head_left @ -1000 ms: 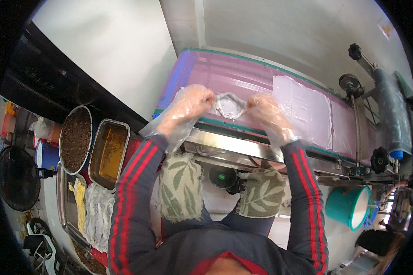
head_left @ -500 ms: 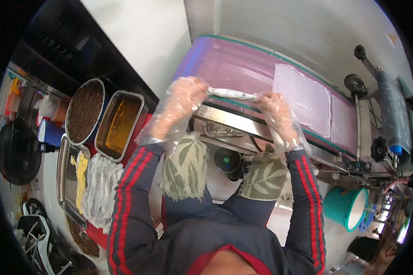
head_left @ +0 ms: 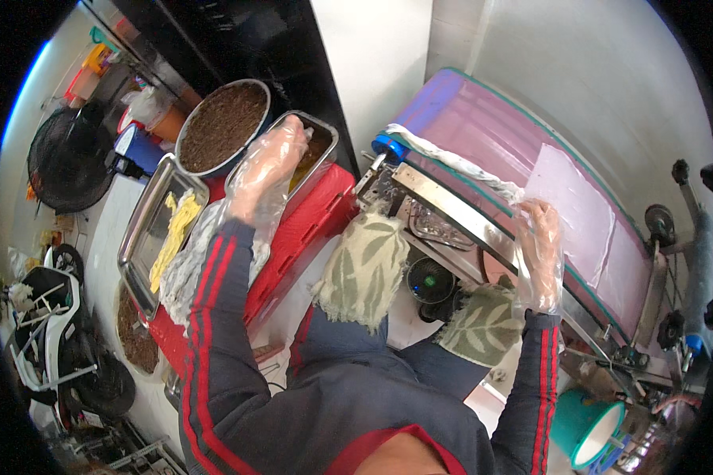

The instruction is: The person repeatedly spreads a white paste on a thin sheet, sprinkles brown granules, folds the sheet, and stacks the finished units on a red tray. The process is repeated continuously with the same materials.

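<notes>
Hanging over metal tray point(head_left: 322, 144), left hand point(head_left: 269, 166) has unclear grip; right hand point(head_left: 539, 237), loosely curled, touches white strip point(head_left: 449, 161).

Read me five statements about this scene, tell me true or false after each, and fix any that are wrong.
1. The left hand is at the tray of yellow liquid. True.
2. The pot stands beside that tray. True.
3. The white strip is coiled up. False: the strip lies stretched along the belt.
4. The right hand is bare. False: the right hand wears a clear glove.
5. The bucket is red. False: the bucket is teal.
</notes>
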{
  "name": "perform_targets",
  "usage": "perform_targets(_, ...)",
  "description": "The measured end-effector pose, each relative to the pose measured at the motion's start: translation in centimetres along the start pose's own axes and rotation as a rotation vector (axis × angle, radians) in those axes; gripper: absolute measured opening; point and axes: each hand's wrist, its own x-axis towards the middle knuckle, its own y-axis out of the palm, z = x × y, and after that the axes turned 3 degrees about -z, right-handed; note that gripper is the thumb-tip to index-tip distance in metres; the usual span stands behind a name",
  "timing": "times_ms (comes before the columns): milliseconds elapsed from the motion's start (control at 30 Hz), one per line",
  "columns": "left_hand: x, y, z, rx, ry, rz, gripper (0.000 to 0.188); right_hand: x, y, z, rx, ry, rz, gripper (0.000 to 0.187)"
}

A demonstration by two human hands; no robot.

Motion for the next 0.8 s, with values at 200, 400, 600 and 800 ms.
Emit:
perform_targets(200, 1.6, 7.0, -11.6, -0.241, 0.15, 0.197, 0.031, 1.7, 1.8, 0.7, -0.059, 0.078, -0.012, 0.022)
perform_targets(400, 1.0, 16.1, -20.2, -0.379, 0.814, 0.339, 0.024, 3.7, 5.7, 2.0, 0.112, 0.102, 0.06, 0.037)
perform_targets(600, 8.1, 10.4, -12.2, 0.152, 0.713, 0.301, 0.028, 5.7, 8.8, 0.5, -0.239, 0.004, 0.332, 0.021)
perform_targets(800, 4.0, 4.4, -10.7, -0.299, 0.571, 0.341, 0.029, 6.1, 8.6, 3.6, 0.386, 0.323, 0.199, 0.023)
